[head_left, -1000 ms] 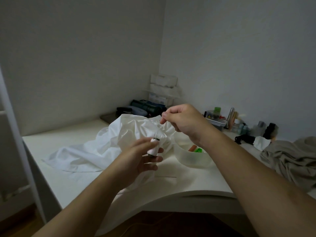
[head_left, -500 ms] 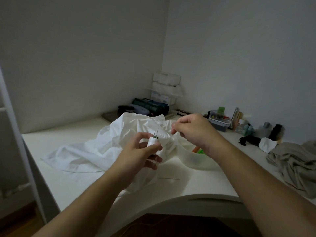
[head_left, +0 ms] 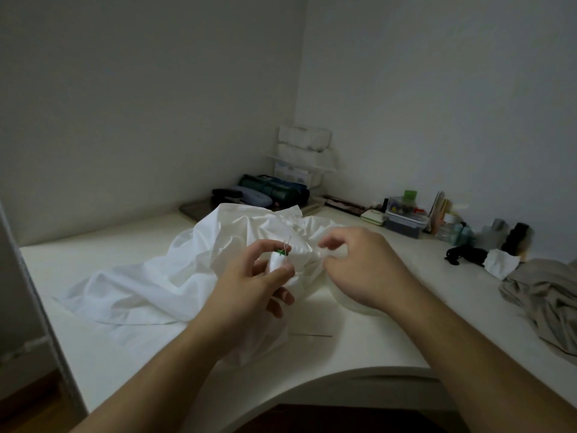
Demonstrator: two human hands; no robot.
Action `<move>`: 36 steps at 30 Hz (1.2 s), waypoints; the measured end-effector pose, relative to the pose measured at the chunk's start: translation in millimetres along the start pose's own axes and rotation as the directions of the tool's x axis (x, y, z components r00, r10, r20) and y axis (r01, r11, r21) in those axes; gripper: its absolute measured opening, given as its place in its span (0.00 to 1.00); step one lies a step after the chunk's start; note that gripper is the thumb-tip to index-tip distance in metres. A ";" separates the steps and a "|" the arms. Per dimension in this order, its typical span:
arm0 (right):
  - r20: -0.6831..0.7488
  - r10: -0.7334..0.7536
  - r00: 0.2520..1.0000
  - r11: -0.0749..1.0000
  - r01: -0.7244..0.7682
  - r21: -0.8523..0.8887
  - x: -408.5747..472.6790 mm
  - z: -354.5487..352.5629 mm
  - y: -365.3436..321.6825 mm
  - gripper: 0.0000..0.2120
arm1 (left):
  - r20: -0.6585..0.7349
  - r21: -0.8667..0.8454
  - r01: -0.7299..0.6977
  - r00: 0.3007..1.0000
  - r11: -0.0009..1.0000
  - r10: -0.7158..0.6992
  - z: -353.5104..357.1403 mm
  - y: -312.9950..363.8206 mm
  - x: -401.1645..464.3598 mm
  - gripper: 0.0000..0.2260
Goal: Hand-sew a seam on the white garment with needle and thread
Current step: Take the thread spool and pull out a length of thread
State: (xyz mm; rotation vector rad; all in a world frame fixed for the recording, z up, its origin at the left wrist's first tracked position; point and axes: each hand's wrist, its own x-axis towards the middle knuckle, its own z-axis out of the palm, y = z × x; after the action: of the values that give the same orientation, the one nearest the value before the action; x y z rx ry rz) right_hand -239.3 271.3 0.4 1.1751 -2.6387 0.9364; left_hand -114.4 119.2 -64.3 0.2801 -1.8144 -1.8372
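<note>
A crumpled white garment (head_left: 162, 276) lies across the white desk (head_left: 93, 251). My left hand (head_left: 249, 285) holds a small white thread spool (head_left: 278, 260) with a green top between thumb and fingers; thin needles stick up from the top. My right hand (head_left: 356, 267) hovers just right of the spool with its fingers curled, thumb and forefinger close together. Whether it pinches thread is too blurred to tell. A thin needle (head_left: 312, 335) lies on the desk below my hands.
A white bowl (head_left: 349, 303) sits mostly hidden under my right hand. A grey-beige cloth (head_left: 543, 295) lies at the right. Small boxes, bottles and a black object (head_left: 462, 254) line the right wall. Dark cases (head_left: 271, 190) and stacked packages (head_left: 304, 148) fill the corner.
My right hand has dropped from above the garment and come down close to the spool. My left hand has kept hold of the spool, shifting only slightly.
</note>
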 end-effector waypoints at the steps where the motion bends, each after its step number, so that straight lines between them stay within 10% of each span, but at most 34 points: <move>1: -0.056 -0.045 0.997 0.999 0.045 -0.004 -0.6 2.6 -1.4 0.11 | 0.001 0.023 -0.010 1.000 1.000 0.010 -0.3 -0.6 -0.2 0.08; 7: 0.084 -0.049 0.995 0.919 0.012 0.395 4.1 16.1 -15.2 0.14 | 0.004 0.176 -0.124 0.992 0.977 0.125 0.1 0.6 -5.4 0.11; 22: 0.116 -0.010 0.993 0.863 -0.050 0.503 -2.1 13.7 -2.4 0.07 | -0.057 0.221 -0.144 0.985 0.964 0.161 1.1 3.4 -8.3 0.13; 30: -0.175 0.081 0.981 0.983 -0.049 0.177 18.0 -27.0 38.3 0.15 | -0.065 0.254 -0.104 0.990 0.962 0.124 1.5 6.6 -6.0 0.13; 36: 0.175 0.192 0.966 0.941 -0.130 -0.313 46.4 -34.6 70.2 0.15 | 0.006 0.247 -0.094 0.995 0.964 0.095 27.7 22.2 13.7 0.14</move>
State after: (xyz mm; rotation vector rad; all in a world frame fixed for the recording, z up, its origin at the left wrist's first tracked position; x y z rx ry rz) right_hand -326.0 297.5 8.9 1.0415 -2.9411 0.4266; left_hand -134.7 137.2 -37.7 0.2838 -2.0187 -1.5446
